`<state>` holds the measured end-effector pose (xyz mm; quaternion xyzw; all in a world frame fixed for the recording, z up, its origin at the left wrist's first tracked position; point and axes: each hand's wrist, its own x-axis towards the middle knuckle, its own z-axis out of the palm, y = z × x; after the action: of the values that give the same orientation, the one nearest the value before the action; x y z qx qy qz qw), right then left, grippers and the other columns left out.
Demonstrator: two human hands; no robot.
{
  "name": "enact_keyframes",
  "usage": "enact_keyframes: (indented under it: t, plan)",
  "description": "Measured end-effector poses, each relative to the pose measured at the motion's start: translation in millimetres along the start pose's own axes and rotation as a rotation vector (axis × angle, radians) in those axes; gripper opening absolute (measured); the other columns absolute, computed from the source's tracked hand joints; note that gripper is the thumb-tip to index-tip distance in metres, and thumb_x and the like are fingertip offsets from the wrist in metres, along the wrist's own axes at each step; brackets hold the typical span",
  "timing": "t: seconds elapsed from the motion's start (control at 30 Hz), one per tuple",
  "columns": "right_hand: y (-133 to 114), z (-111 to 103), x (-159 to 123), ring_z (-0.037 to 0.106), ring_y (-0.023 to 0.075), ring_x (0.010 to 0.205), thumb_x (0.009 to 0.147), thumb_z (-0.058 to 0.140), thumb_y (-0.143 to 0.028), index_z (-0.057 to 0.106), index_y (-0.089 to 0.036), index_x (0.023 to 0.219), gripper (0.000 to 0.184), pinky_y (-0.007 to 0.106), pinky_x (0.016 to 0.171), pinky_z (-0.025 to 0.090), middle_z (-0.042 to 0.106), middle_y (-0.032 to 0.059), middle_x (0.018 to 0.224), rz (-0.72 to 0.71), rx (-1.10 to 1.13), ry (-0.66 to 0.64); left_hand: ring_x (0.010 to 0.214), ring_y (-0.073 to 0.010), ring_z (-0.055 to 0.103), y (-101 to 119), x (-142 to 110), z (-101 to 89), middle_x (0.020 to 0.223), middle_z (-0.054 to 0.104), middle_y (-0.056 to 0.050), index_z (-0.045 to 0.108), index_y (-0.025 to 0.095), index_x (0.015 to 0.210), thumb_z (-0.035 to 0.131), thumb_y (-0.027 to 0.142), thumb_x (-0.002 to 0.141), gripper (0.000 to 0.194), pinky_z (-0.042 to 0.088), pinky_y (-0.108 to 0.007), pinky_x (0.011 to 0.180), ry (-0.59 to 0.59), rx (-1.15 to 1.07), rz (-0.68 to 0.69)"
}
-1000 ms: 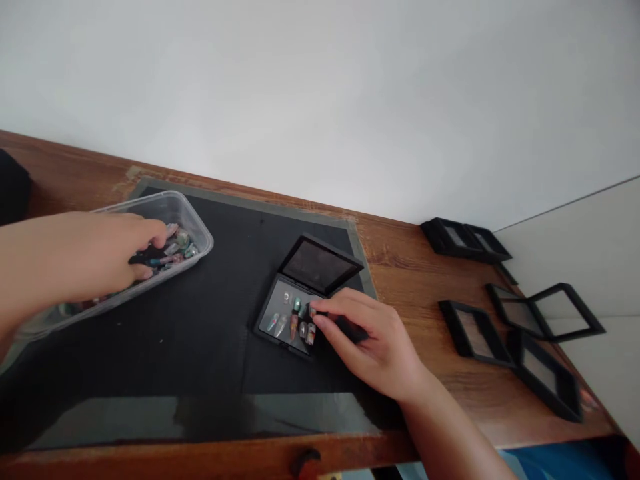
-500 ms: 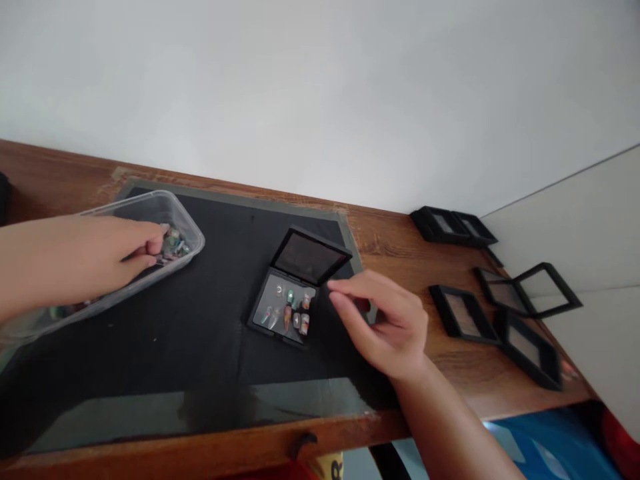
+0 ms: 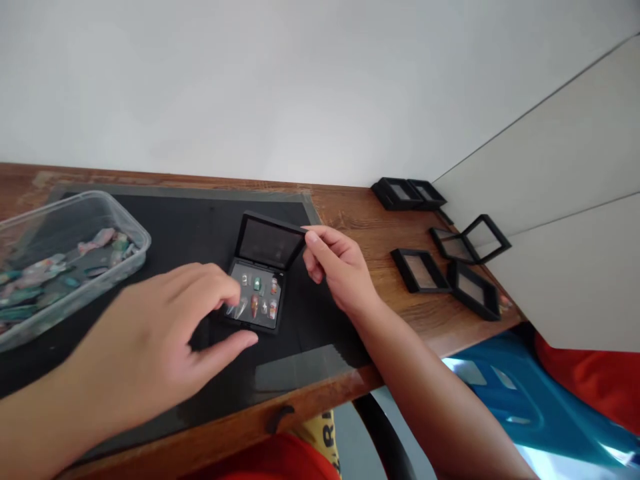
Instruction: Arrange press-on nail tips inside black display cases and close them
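Note:
A small black case (image 3: 260, 313) lies open on the black mat (image 3: 190, 227), its lid (image 3: 270, 241) standing up at the back. Several coloured false nails (image 3: 257, 297) sit on its grey inner pad. My left hand (image 3: 160, 340) is curled round the case's front left corner, fingers over the left edge and thumb along the front. My right hand (image 3: 340, 267) pinches the lid's upper right corner with thumb and forefinger.
A clear plastic tub (image 3: 133, 257) with several loose nails stands at the left on the mat. Several empty black cases (image 3: 419, 270) lie on the wooden table (image 3: 370, 227) at the right, one open (image 3: 470, 239). A blue chair (image 3: 505, 393) is below the table's edge.
My left hand left the tub and came across to the case's front left corner. My right hand rose from the nails to the lid's corner. The camera swung right.

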<state>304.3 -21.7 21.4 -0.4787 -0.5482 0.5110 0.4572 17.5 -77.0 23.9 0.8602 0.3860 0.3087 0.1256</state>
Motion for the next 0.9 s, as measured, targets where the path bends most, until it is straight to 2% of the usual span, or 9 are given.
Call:
enact_keyframes:
  t: [0.1,0.17,0.23,0.33,0.4,0.53,0.63,0.73,0.9]
  plan:
    - [-2.8,-3.6,1.0,0.037,0.0069,0.043,0.090,0.079,-0.060,0.062,-0.024,0.100,0.041,0.022,0.043,0.028,0.053,-0.0123,0.056,0.045,0.062,-0.058,0.087,-0.0276,0.073,0.4,4.4,31.4,0.104,0.070,-0.006,0.051,0.024,0.118,0.079,0.049,0.093,0.045,0.059,-0.040,0.072,-0.020,0.140,0.011]
    - [-6.1,-7.7,1.3,0.036,0.0072,0.042,0.089,0.078,-0.054,0.058,-0.025,0.095,0.035,0.022,0.042,0.029,0.052,-0.0130,0.053,0.075,0.095,-0.113,0.111,-0.0373,0.074,-9.0,1.2,43.5,0.125,0.069,-0.015,0.047,0.021,0.135,0.086,0.056,0.086,0.072,0.065,-0.051,0.090,-0.011,0.186,-0.054]
    - [-10.0,-11.5,0.7,0.032,0.0067,0.040,0.088,0.077,-0.049,0.054,-0.026,0.091,0.032,0.020,0.042,0.027,0.049,-0.0140,0.050,0.095,0.108,-0.171,0.139,-0.0463,0.064,-18.0,-4.6,51.6,0.150,0.059,-0.024,0.034,0.020,0.155,0.088,0.063,0.083,0.100,0.059,-0.063,0.112,0.000,0.184,-0.109]
    - [-15.5,-13.7,-3.2,0.031,0.0051,0.039,0.084,0.080,-0.042,0.058,-0.024,0.088,0.029,0.018,0.041,0.024,0.051,-0.0139,0.047,0.121,0.079,-0.311,0.154,-0.0494,0.052,-23.5,-10.4,59.7,0.166,0.047,-0.026,0.012,0.026,0.170,0.084,0.068,0.084,0.119,0.050,-0.069,0.123,-0.024,0.150,-0.168]
    - [-17.3,-11.9,-7.7,0.037,0.0046,0.039,0.081,0.084,-0.037,0.063,-0.022,0.086,0.027,0.017,0.042,0.026,0.057,-0.0119,0.047,0.137,0.042,-0.420,0.155,-0.0499,0.052,-23.0,-10.1,62.2,0.168,0.046,-0.025,0.008,0.028,0.172,0.083,0.071,0.084,0.123,0.050,-0.071,0.124,-0.046,0.138,-0.199]
    - [-13.4,-4.9,-17.2,0.047,0.0049,0.044,0.079,0.088,-0.030,0.068,-0.019,0.087,0.024,0.017,0.045,0.034,0.063,-0.0088,0.054,0.130,-0.094,-0.575,0.159,-0.0520,0.047,-22.0,-6.7,59.9,0.175,0.037,-0.025,0.009,0.029,0.174,0.081,0.075,0.083,0.125,0.048,-0.074,0.125,-0.056,0.080,-0.259]
    - [-7.9,-2.2,-21.3,0.043,0.0039,0.048,0.082,0.083,-0.025,0.070,-0.019,0.086,0.015,0.017,0.049,0.035,0.060,-0.0096,0.058,-0.001,-0.265,-0.618,0.163,-0.0503,0.043,-23.7,-7.4,55.7,0.181,0.034,-0.019,0.010,0.037,0.174,0.081,0.077,0.082,0.123,0.048,-0.074,0.126,-0.051,-0.063,-0.289]
    - [-6.2,-2.7,-22.8,0.043,0.0038,0.050,0.083,0.079,-0.019,0.071,-0.019,0.084,0.008,0.017,0.052,0.036,0.058,-0.0102,0.059,-0.115,-0.383,-0.634,0.164,-0.0477,0.042,-25.7,-8.9,52.4,0.180,0.040,-0.013,0.012,0.044,0.173,0.080,0.080,0.081,0.120,0.046,-0.076,0.126,-0.050,-0.176,-0.310]
    - [-10.8,-4.2,-23.5,0.048,0.0051,0.051,0.085,0.078,-0.014,0.072,-0.020,0.084,0.009,0.019,0.054,0.037,0.056,-0.0107,0.059,-0.145,-0.474,-0.653,0.156,-0.0452,0.050,-27.0,-6.0,49.0,0.169,0.053,-0.012,0.031,0.042,0.166,0.076,0.076,0.087,0.097,0.047,-0.076,0.125,-0.085,-0.183,-0.309]
